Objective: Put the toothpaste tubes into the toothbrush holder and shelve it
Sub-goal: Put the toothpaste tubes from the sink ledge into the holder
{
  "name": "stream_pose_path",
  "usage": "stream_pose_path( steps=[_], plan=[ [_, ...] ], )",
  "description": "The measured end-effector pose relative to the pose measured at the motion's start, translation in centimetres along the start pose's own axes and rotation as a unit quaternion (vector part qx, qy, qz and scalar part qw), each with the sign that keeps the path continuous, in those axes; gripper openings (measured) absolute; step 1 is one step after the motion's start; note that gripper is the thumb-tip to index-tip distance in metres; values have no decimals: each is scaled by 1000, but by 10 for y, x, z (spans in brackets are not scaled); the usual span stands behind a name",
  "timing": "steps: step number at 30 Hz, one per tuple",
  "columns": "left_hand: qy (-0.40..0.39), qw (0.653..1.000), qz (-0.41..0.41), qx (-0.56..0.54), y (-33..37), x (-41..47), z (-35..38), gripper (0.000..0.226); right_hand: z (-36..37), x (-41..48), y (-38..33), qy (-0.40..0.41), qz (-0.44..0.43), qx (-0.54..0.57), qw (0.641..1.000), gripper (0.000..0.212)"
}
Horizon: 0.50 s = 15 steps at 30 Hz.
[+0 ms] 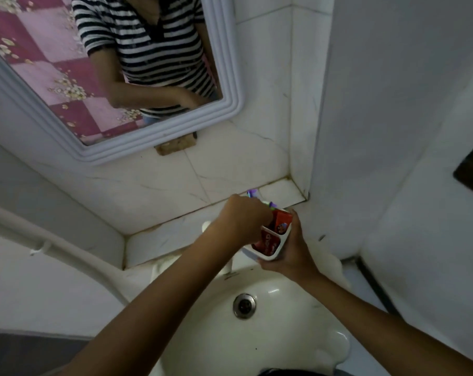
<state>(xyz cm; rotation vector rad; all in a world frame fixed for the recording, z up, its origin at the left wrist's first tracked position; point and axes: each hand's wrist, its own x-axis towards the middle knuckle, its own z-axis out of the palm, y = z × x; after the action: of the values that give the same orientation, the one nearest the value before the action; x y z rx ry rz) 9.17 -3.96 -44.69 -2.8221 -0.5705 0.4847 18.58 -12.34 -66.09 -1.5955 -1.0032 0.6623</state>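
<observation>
Nearest the camera, the white sink (257, 335) sits below both forearms, its drain (244, 306) open in the basin. Above the sink's back rim, the right hand (291, 249) cups the white toothbrush holder (270, 244) from its right side and underneath, fingers wrapped round its wall, so the holder is carried in the air, not resting on anything. Red toothpaste tubes (267, 240) stand in its compartments; how many cannot be told. The left hand (243, 221) is curled over the holder's far end, fingers closed round something at the top, apparently a tube (282, 217) being pushed down; the grip itself is hidden behind the knuckles. A purple toothbrush (253, 193) pokes up just beyond this hand. Behind runs the tiled ledge (192, 229) along the wall, its right corner bare; farther up hangs the mirror (137, 85). Judgement: loading looks nearly finished, shelving not yet done. Risks: holder is tilted and held one-handed over the basin, so a hard push by the left hand could tip it and spill tubes into the sink; the tall tubes may make it top-heavy once set on the narrow ledge, and a placing too near the front edge could topple it.
</observation>
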Motion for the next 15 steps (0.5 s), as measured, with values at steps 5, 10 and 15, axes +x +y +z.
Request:
stream_pose_path(
  steps=[5,10,15],
  plan=[
    [158,944,-91,-275,-36,-51,-21,27,-15,-12,-24,7,-31,29,999,143],
    [197,854,-197,-439,-59,-93,-23,49,-36,-8,-103,42,-94,92,990,131],
    [272,734,-113,-612,-52,-119,-89,52,-62,9,-232,99,-244,123,957,117]
  ],
)
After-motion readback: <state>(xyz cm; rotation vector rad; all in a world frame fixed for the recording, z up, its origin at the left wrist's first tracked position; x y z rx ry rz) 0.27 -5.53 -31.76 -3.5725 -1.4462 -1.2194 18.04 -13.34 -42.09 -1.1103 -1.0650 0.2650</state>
